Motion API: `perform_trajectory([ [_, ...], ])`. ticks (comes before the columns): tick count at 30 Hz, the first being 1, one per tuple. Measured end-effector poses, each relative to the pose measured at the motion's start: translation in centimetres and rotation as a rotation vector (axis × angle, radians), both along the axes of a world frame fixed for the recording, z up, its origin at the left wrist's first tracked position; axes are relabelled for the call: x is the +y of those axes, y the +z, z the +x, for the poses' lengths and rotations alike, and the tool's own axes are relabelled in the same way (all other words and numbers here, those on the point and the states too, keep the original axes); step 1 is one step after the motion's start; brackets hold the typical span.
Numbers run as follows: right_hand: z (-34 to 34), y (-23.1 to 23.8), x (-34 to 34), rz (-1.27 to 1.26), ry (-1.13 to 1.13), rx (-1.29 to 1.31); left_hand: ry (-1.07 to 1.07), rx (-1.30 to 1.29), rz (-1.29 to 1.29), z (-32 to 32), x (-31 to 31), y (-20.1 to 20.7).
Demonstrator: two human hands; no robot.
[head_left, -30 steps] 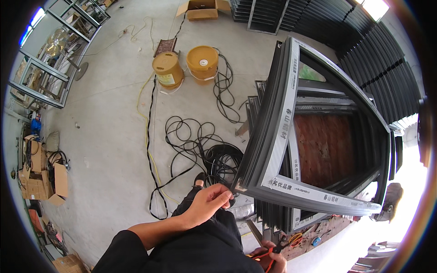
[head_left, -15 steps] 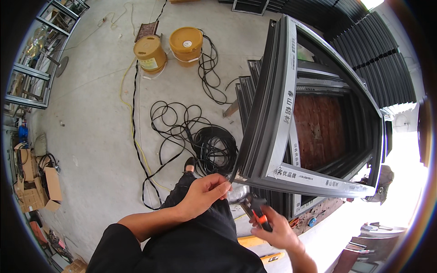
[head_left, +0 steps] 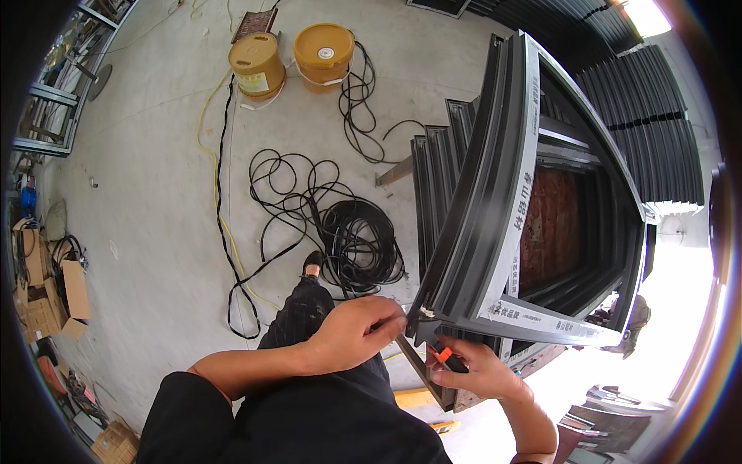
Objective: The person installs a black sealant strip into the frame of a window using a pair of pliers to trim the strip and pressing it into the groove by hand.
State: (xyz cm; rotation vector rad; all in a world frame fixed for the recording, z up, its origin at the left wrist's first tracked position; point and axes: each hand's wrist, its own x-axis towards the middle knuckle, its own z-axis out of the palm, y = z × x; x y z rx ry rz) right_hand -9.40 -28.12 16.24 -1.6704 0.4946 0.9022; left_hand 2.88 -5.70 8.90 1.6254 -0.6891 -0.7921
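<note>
My left hand (head_left: 362, 329) is closed in a pinch at the near left corner of the top grey metal frame (head_left: 483, 224). A thin black strip runs along that edge toward the fingers; its end is hidden. My right hand (head_left: 483, 371) is wrapped around a plier-like cutting tool (head_left: 447, 356) with black and orange handles. The tool's dark head is up against the underside of the frame corner, right beside my left fingertips. Whether its jaws are closed cannot be made out. White protective tape covers the frame's upper faces, and more frames are stacked beneath it.
Coiled black cable (head_left: 359, 243) lies on the concrete floor beyond my foot. Two yellow buckets (head_left: 323, 58) stand farther off. Bundled dark profiles (head_left: 645, 124) are stacked at the far right. Open cardboard boxes (head_left: 73, 290) sit at the left.
My right hand has brought the tool up and against the frame corner. My left hand has shifted slightly right, still pinched. The view has turned a little, so the frame stack appears farther right.
</note>
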Motion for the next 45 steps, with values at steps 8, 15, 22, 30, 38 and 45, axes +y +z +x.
perform_trajectory([
  [8, -0.9, -0.6, -0.9, -0.103, 0.198, 0.037, -0.030, 0.128, -0.072, 0.4, -0.2, 0.1],
  [15, -5.3, -3.5, 3.3, 0.514, -0.557, 0.112, 0.002, 0.327, -0.019, -0.3, -0.5, 0.1],
  [22, -6.2, -4.0, 4.7, 0.122, -0.293, -0.101, 0.056, 0.330, -0.034, -1.0, -0.5, 0.1],
  [30, -2.8, -1.4, 2.4, 0.294, -0.351, 0.109, 0.045, 0.454, -0.029, -1.2, -0.4, -0.2],
  [38, 0.9, 0.2, 1.5, -0.229, 0.124, -0.116, 0.051, 0.301, -0.041, -0.8, -0.5, 0.1],
  [45, 2.3, 1.0, 1.8, -0.347, 0.250, -0.216, 0.028, -0.002, -0.012, 0.0, -0.4, 0.4],
])
